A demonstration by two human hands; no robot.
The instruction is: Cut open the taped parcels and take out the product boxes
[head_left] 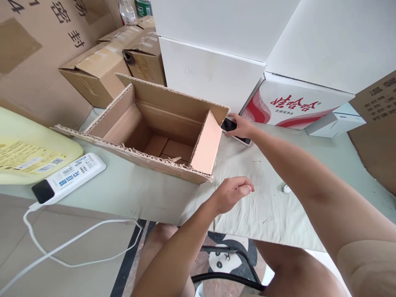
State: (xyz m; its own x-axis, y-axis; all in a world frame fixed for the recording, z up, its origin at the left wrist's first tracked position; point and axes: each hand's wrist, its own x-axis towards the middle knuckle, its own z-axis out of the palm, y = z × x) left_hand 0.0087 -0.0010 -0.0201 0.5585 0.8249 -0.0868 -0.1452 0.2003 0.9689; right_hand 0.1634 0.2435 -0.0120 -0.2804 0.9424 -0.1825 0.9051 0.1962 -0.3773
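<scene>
My right hand (240,126) reaches past the box, its fingers closed on a dark-faced phone (243,140) with a pale edge. Part of that phone is hidden behind my fingers and the box corner. Beside it stands an open cardboard box (161,168), flaps up, with nothing but bare cardboard visible inside. My left hand (232,194) hovers over the front of the cloth-covered table (262,206), right of the box's near corner. Its fingers are curled together near the thumb, and nothing shows in them.
White boxes (210,74) and a red-and-white carton (291,103) line the back. A small white box (335,121) sits at right. Taped cartons (95,70) stand back left. A yellow jug (37,152) and a white power strip (69,177) with its cord lie left. A small white object (286,189) lies on the cloth.
</scene>
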